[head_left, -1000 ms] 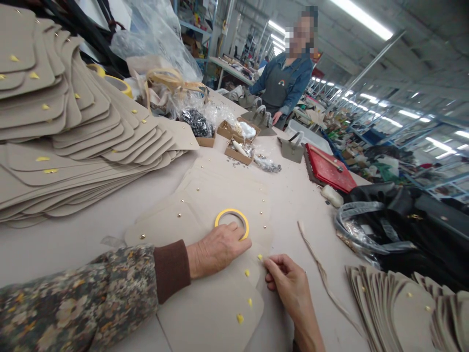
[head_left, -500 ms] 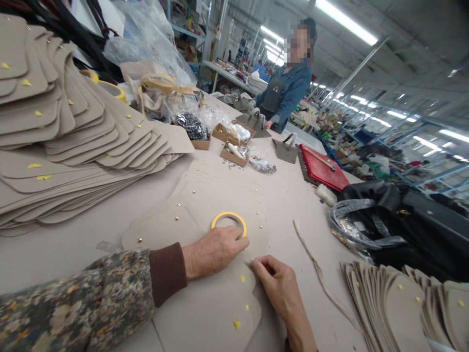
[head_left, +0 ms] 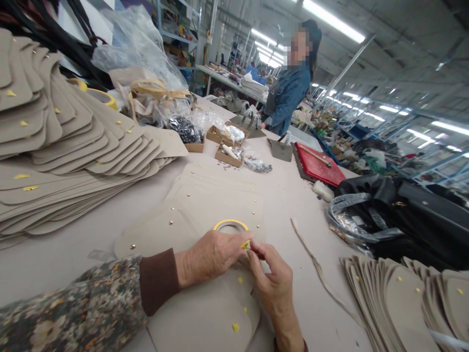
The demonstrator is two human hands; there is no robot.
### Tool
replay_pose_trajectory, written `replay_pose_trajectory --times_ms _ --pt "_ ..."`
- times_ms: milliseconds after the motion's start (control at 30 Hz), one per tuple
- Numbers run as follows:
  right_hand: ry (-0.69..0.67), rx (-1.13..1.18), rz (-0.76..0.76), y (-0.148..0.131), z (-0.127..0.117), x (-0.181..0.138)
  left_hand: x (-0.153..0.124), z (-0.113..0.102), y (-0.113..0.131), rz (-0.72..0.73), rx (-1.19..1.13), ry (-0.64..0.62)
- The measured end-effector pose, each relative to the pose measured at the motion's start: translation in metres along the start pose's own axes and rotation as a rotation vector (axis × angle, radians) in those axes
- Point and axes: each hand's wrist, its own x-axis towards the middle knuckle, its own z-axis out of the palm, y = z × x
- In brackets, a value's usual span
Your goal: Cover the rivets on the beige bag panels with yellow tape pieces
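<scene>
Left hand [head_left: 212,254] grips the tape roll [head_left: 230,222], right hand [head_left: 274,276] pinches the tape end [head_left: 245,244] just beside it, beige panels [head_left: 200,315] beneath the left!

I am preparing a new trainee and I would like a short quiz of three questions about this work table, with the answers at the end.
1. True or false: the left hand holds a tape roll.

2. Choose one. What colour are the small tabs on the beige panel closest to the wearer of the camera?
A) blue
B) yellow
C) red

3. Short answer: which of the wearer's two hands is nearer to the black bag?

Key: 1. True. 2. B. 3. The right hand.
</scene>
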Motion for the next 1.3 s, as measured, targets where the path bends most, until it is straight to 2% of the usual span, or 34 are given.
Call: replay_pose_trajectory --times_ms 200,400,467,633,733,867,1000,1133,1300 --pt "-0.004 -0.157 -0.11 -0.003 0.005 0.002 0.001 -0.002 0.004 -0.042 0.034 -0.102" --pt "0.102 -0.16 -0.13 0.002 0.012 -0.001 0.005 -0.001 0.005 -0.046 0.031 -0.072" --pt "0.094 -0.086 -0.039 0.005 0.016 -0.003 0.006 0.001 0.004 -0.036 0.079 -0.047" --pt "0.081 0.253 0.554 0.005 0.017 -0.003 0.008 0.0 0.011 0.019 0.16 -0.058" --pt "0.116 0.366 0.766 0.01 0.006 0.005 0.01 0.001 0.013 0.035 0.234 -0.132" --pt "0.178 0.327 0.803 0.03 -0.008 0.01 0.011 0.007 0.002 -0.032 0.327 -0.199" --pt "0.079 0.292 0.779 0.044 -0.007 0.007 0.01 0.01 -0.004 -0.073 0.355 -0.27" --pt "0.052 0.323 0.827 0.042 -0.011 0.007 0.008 0.003 -0.002 -0.088 0.32 -0.34" --pt "-0.19 0.315 0.903 0.033 -0.02 0.005 0.008 -0.001 -0.001 -0.108 0.286 -0.377"
